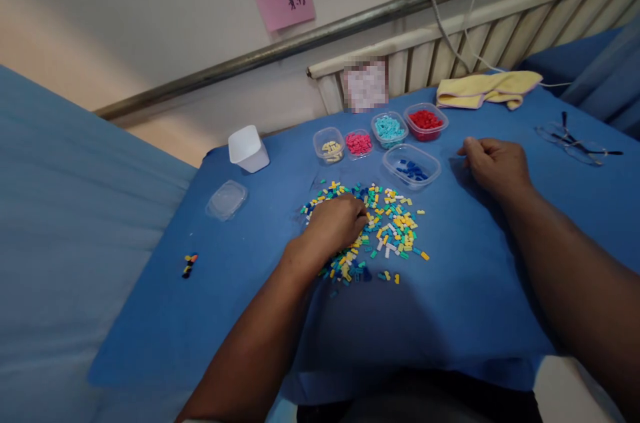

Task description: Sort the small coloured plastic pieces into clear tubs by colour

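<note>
My left hand (336,221) is over a spread pile of small building bricks (400,226) in yellow, white, green, teal and blue. Its fingers curl down into the pile, and the fingertips are hidden from view. Off to the right, my right hand (497,166) is closed above the blue cloth, thumb against the bent fingers; whatever it may hold does not show. Nearest to it is a clear tub with dark blue bricks (413,170). Behind the pile stand tubs of cream bricks (331,149), pink bricks (359,143), light blue bricks (389,129) and red bricks (425,121).
A white container (249,149) and a clear lid (227,200) are at the left, with a small multicoloured piece (189,264) nearer me. At right are a yellow cloth (485,89) and eyeglasses (575,143). A radiator (500,29) and pipe run behind the table.
</note>
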`<state>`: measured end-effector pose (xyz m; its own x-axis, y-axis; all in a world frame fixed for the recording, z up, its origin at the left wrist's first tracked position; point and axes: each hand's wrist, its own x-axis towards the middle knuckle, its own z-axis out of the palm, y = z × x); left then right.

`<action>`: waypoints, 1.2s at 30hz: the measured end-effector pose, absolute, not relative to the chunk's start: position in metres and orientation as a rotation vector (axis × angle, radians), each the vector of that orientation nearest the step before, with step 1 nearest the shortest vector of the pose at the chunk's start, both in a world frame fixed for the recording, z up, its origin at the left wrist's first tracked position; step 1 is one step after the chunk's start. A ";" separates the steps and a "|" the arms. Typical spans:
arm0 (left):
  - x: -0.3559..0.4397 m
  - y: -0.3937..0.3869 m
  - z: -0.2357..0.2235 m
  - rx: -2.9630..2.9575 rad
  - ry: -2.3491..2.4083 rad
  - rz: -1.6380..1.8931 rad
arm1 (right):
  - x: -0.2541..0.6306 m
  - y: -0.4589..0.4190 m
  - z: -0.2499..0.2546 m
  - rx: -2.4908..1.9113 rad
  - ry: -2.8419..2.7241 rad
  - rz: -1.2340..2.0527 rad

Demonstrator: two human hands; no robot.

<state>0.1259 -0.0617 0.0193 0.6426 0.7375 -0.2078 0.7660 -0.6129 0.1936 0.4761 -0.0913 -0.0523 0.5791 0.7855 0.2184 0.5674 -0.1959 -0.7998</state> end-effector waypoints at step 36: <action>0.098 -0.177 0.035 2.857 0.769 -0.327 | 0.476 -0.093 -0.050 -1.920 -1.090 0.299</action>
